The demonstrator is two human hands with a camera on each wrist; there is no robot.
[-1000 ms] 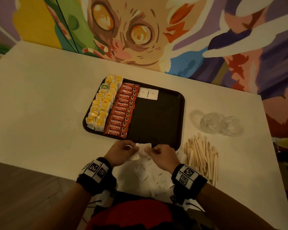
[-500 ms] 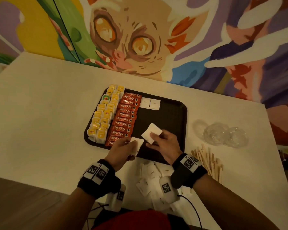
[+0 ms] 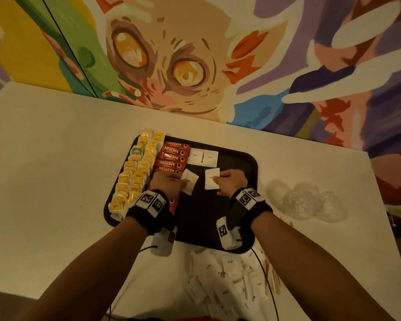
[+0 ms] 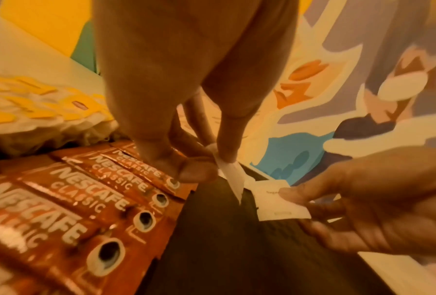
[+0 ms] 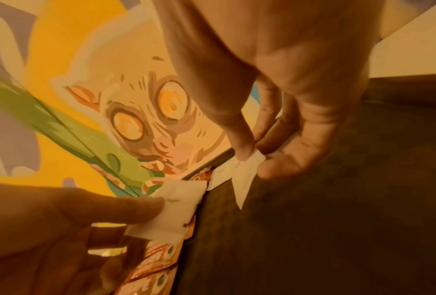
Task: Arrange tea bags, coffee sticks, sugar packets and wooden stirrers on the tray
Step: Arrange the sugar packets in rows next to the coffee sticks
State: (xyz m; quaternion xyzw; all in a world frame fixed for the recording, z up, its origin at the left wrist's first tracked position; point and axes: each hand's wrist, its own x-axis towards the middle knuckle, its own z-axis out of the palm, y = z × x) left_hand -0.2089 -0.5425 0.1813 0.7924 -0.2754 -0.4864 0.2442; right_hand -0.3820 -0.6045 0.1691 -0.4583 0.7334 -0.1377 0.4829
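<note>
1. So the dark tray (image 3: 241,163) sits on the white counter (image 3: 56,158), its far edge close to the mural wall (image 3: 195,54). The left third is packed: yellow tea bags (image 3: 134,172) in two columns along the left rim, red coffee sticks (image 3: 171,156) stacked right beside them.
2. Two sugar packets (image 3: 203,156) lie side by side at the far end, touching the coffee sticks. The right half and near end of the tray are bare dark surface.
3. Off the tray: a loose pile of sugar packets (image 3: 229,281) on the near counter edge, wooden stirrers (image 3: 272,278) just right of that, crumpled clear plastic (image 3: 306,200) further right.
4. Left hand (image 3: 166,184) pinches one white packet (image 3: 189,181) by a corner between thumb and fingertip, right next to the coffee sticks. Looks lifted off the tray, but I can't tell for sure.
5. Right hand (image 3: 232,183) pinches another packet (image 3: 211,181) the same way, just right of the first, both below the two already laid down.
6. Hands are near each other, not touching.
</note>
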